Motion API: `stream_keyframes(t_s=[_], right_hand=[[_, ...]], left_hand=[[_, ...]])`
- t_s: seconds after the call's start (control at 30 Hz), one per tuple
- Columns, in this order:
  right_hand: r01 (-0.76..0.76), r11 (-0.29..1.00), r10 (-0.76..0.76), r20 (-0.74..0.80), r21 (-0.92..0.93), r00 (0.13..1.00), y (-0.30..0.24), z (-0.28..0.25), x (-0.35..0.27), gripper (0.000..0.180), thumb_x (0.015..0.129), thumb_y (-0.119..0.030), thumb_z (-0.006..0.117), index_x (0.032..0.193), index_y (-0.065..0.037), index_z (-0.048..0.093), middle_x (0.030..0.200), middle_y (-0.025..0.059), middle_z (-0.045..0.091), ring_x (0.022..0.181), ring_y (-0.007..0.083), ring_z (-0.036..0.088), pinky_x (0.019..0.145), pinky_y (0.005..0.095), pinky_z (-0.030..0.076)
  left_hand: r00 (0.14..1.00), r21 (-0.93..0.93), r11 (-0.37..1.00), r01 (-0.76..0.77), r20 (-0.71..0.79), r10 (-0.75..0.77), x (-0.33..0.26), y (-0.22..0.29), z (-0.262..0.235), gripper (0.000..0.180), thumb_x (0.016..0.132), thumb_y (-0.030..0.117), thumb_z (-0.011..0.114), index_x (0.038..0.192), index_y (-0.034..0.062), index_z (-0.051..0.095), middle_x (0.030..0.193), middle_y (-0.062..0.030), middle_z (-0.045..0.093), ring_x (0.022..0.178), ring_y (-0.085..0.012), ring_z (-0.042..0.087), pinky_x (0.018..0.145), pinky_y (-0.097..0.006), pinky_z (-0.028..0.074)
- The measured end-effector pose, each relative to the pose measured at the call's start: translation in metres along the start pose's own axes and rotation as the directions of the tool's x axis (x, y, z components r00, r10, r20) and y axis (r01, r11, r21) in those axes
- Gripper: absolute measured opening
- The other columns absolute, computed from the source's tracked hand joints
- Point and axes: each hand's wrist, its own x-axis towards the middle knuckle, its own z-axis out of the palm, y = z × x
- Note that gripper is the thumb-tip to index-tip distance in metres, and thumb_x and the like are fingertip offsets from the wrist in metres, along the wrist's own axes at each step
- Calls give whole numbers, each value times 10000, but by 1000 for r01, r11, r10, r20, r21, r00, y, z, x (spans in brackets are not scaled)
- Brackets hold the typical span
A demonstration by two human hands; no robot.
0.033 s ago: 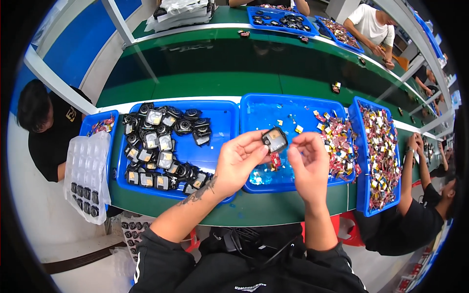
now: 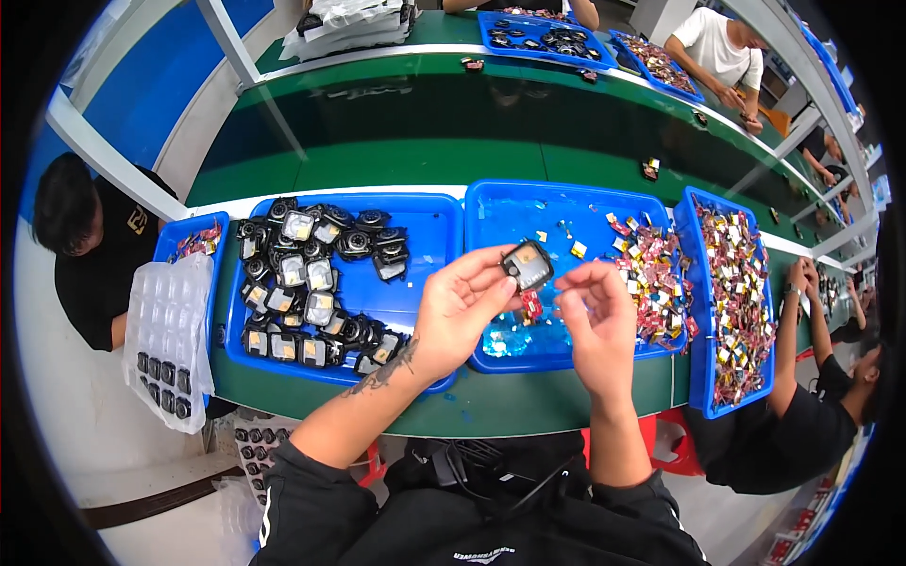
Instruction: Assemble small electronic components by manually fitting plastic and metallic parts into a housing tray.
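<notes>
My left hand (image 2: 456,307) pinches a black watch case (image 2: 528,266) by its edge, with its grey inner face toward me. A small red part (image 2: 530,304) hangs just below the case; whether it is joined on by a wire I cannot make out. Close to the right of the case is my right hand (image 2: 604,325), fingers bent and thumb apart, nothing visible between them. Both hands are over a blue tray (image 2: 566,195) that has small red, yellow and white parts (image 2: 654,274) heaped on its right side.
To the left, another blue tray (image 2: 434,212) holds piled black watch cases (image 2: 307,274). A narrow blue tray (image 2: 700,377) full of small red parts (image 2: 734,292) stands at the right. Clear plastic blister trays (image 2: 170,311) lie far left. Co-workers sit on both sides and across the green bench (image 2: 377,141).
The watch case has shifted slightly up and left in my left hand. My right hand's fingertips have dropped a little.
</notes>
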Motion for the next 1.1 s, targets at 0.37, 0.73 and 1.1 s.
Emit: stream_keyframes(t_s=[0.37, 0.73, 1.1], right_hand=[[-178, 975, 147, 210, 136, 966, -2, -10, -12, 256, 853, 50, 672, 1059, -13, 533, 906, 50, 649, 803, 80, 622, 728, 216, 509], [611, 665, -387, 502, -430, 774, -24, -33, 9, 272, 787, 72, 692, 1002, -11, 548, 866, 118, 629, 772, 233, 652, 654, 310, 528], [305, 853, -237, 205, -424, 950, -15, -18, -5, 349, 763, 66, 725, 1067, 1, 566, 867, 86, 663, 766, 168, 671, 674, 267, 546]], left_hand=[[930, 640, 676, -365, 275, 242, -5, 11, -4, 290, 862, -73, 582, 1117, 13, 691, 1122, -144, 633, 982, -200, 639, 784, -281, 520], [934, 199, 944, 263, 194, -301, -5, 3, 1, 207, 937, 19, 588, 1108, -68, 666, 1073, -128, 680, 960, -176, 664, 829, -277, 567], [948, 150, 958, 245, 171, -269, -7, -5, 5, 270, 948, 80, 606, 1189, -40, 634, 1167, -130, 656, 1009, -161, 649, 840, -281, 565]])
